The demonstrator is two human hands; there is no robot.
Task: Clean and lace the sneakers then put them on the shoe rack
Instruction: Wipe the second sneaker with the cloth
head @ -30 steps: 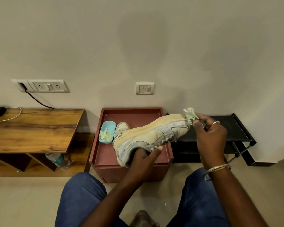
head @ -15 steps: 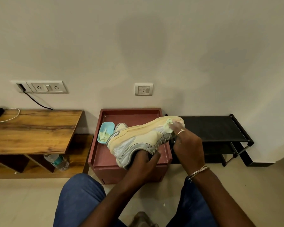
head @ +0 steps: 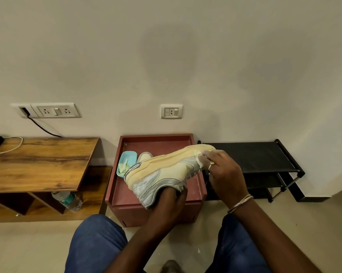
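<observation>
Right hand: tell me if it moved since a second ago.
Yes. The right hand, pinching a wipe, has moved left from the black shoe rack toward the maroon box, onto the sneaker's toe.

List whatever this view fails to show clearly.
Head view:
- Fingers of the left hand: hidden inside the sneaker.
- The wipe: mostly covered by the right hand.
- The second sneaker: only one end shows behind the held one.
- Label on the bottle: too small to read.
- A dark object between the knees: cut by the bottom edge.

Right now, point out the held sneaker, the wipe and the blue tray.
held sneaker [head: 166,172], head view, cream side panel
wipe [head: 200,164], head view, green fold against the toe
blue tray [head: 129,155], head view, bare far end
</observation>
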